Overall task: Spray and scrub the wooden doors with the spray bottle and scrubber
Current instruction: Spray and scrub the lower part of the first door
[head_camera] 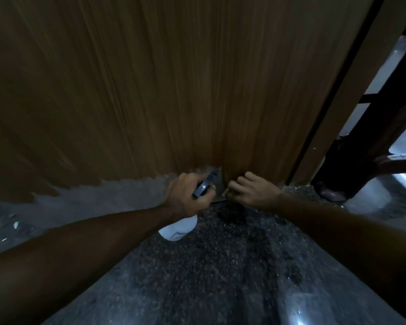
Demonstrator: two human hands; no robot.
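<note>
Wooden door [174, 90] fills view above speckled floor [209, 266]. At door's bottom edge: left hand [188, 195] grips spray bottle [181, 227], nozzle toward door; right hand [251, 192] beside it, fingers curled on scrubber [227, 192], mostly hidden.

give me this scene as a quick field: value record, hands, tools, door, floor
left hand: grips spray bottle at its dark head, nozzle toward door
right hand: curled on scrubber, mostly hidden, at the door's bottom edge
door: brown wood grain, streaked darker above the hands
floor: dark speckled stone
light: dim
</note>
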